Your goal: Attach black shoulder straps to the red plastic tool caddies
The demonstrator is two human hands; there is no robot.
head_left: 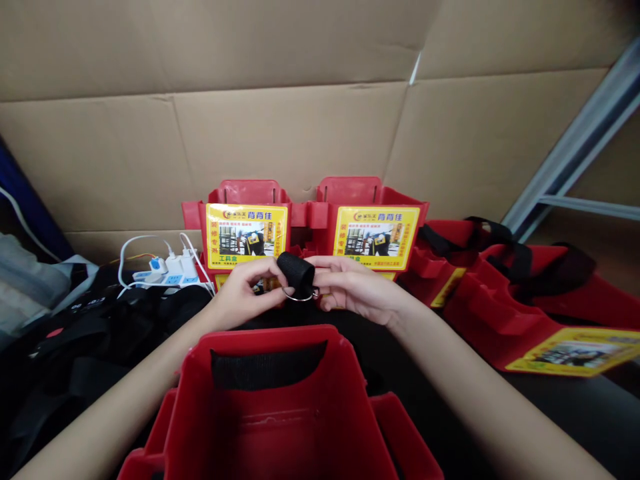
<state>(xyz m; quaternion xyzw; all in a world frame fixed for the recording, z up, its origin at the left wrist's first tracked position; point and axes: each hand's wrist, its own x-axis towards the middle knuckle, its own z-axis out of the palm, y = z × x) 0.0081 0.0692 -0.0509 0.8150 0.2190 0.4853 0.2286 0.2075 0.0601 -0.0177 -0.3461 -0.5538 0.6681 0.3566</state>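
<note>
A rolled piece of black webbing strap (296,273) with a metal ring (299,298) on its lower edge is held up between both hands. My left hand (247,290) pinches the strap and ring from the left, thumb below. From the right, my right hand (353,287) grips the strap's other side with its fingers closed. Right below the hands stands a red plastic tool box (267,433), its open top facing me. A black webbing band (267,367) runs through the slot in its back wall.
Two red tool boxes with yellow labels (377,233) stand against the cardboard wall (290,147). More red boxes with black straps (505,313) lie at right. A white power strip (173,270) with cables and a heap of black straps (100,353) are at left.
</note>
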